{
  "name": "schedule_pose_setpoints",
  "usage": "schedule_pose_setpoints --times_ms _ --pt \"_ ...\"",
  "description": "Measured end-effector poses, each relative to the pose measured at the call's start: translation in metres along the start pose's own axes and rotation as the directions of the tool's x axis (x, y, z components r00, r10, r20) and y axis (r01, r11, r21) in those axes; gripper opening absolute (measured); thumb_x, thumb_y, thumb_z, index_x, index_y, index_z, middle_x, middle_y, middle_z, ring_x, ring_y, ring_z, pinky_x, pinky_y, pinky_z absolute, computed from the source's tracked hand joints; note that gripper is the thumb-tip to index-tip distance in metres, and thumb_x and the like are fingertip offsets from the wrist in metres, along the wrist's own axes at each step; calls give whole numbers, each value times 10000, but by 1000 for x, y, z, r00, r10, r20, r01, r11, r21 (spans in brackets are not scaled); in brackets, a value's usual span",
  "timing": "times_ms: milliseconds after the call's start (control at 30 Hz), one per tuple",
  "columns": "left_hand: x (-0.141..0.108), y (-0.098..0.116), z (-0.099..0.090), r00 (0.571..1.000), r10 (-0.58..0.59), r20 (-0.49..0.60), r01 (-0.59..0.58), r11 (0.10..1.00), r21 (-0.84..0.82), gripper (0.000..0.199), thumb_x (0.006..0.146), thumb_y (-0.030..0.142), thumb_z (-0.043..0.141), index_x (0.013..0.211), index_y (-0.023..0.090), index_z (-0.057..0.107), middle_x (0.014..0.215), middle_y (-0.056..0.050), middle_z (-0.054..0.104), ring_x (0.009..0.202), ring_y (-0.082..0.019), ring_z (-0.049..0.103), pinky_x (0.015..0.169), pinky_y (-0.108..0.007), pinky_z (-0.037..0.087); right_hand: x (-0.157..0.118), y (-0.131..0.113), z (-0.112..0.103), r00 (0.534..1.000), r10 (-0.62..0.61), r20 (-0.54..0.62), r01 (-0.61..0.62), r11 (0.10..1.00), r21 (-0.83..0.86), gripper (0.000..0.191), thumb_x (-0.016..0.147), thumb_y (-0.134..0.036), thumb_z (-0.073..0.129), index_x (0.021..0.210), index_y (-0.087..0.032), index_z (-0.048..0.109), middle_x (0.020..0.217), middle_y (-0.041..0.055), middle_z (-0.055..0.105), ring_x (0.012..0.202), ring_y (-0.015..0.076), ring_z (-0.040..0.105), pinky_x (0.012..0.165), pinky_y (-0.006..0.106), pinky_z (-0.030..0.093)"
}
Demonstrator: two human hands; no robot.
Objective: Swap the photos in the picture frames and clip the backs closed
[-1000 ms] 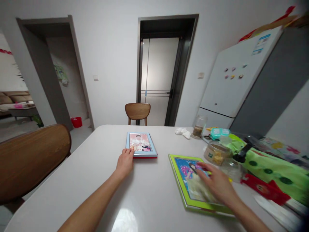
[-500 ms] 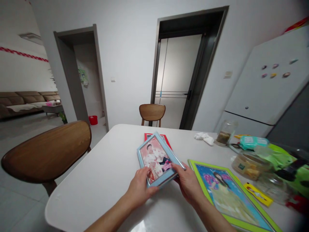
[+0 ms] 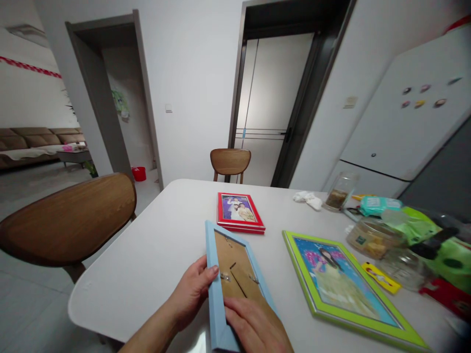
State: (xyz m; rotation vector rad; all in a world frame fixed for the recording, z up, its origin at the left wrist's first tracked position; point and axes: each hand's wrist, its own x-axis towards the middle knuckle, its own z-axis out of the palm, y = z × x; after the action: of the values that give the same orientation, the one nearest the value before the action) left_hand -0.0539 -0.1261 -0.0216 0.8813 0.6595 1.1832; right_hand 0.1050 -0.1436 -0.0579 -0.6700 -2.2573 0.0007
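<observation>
A light-blue photo frame (image 3: 212,294) is turned back side up and tilted above the table, its brown backing board (image 3: 235,260) with small metal clips facing me. My left hand (image 3: 191,289) grips the frame's left edge, thumb on the border. Across the lower backing lies my right hand (image 3: 253,323), fingers extended flat; its thumb is hidden. Beyond the blue frame, a red photo frame (image 3: 241,226) with a picture rests on top of another red one. To the right, a large green photo frame (image 3: 312,299) lies picture up.
On the white table (image 3: 154,255), the right side holds a glass jar (image 3: 340,191), crumpled tissue (image 3: 308,199), a teal pack (image 3: 379,206), a clear food container (image 3: 373,238) and a yellow packet (image 3: 380,278). Wooden chairs stand at the left (image 3: 73,220) and far side (image 3: 230,162).
The blue frame has been flipped from picture side to back side and drawn nearer, uncovering the red frames. My right hand has shifted from its right edge onto the backing.
</observation>
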Motion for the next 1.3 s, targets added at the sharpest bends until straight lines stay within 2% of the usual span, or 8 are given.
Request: schedule_pose_setpoints --times_ms 167,333,467,567,667,800,967,1300 --pt "7 -16 -29 978 139 -157 -68 920 387 599 653 235 596 1201 135 376 1143 -109 527 1034 -246 485 889 -367 359 -3 4 31 997 -39 -60 33 995 -94 280 636 -212 540 908 -162 581 878 69 643 784 202 565 679 316 483" --pt "5 -30 -43 939 274 -208 25 548 836 630 646 160 514 1245 114 324 1235 -104 447 1128 -224 398 967 -359 277 -8 3 51 999 34 6 -34 998 -44 310 588 -208 589 895 -168 579 886 62 633 781 199 533 689 319 467" --pt "2 -41 -47 934 305 -185 102 268 958 586 673 181 466 1235 82 336 1264 -134 405 1160 -244 353 993 -434 203 -8 3 52 983 96 159 -99 995 9 296 590 -216 610 883 -179 584 909 56 625 795 197 525 712 328 457" --pt "0 -49 -50 938 311 -152 107 159 982 562 700 191 433 1241 90 324 1285 -124 379 1182 -225 326 1007 -442 173 -2 5 41 947 123 296 -153 985 80 259 622 -236 593 877 -189 592 915 51 621 825 187 523 745 321 445" --pt "0 -53 -53 938 325 -123 88 121 989 549 719 194 417 1250 102 310 1281 -113 387 1179 -205 334 1012 -429 178 4 21 20 903 223 368 -266 962 70 245 692 -240 531 922 -182 594 962 68 608 891 183 519 790 316 431" --pt "-1 -52 -52 940 317 -127 98 107 989 542 730 206 420 1254 119 310 1281 -111 387 1177 -218 337 1001 -451 199 8 63 -5 822 467 326 -443 884 -149 268 748 -206 429 939 -146 608 1018 116 582 950 195 509 854 342 397" --pt "-2 -51 -51 942 311 -129 104 95 990 542 731 207 423 1254 122 312 1278 -110 392 1173 -223 344 998 -459 207 10 93 -6 716 628 304 -534 774 -341 275 717 -170 423 886 -141 638 1090 130 535 997 220 493 877 327 374" --pt "-2 -48 -49 944 307 -125 105 79 991 538 719 195 424 1240 96 335 1273 -119 397 1167 -225 354 998 -450 224 14 95 3 741 623 249 -534 772 -344 275 761 -205 373 850 -185 632 907 75 561 815 167 543 707 256 417"
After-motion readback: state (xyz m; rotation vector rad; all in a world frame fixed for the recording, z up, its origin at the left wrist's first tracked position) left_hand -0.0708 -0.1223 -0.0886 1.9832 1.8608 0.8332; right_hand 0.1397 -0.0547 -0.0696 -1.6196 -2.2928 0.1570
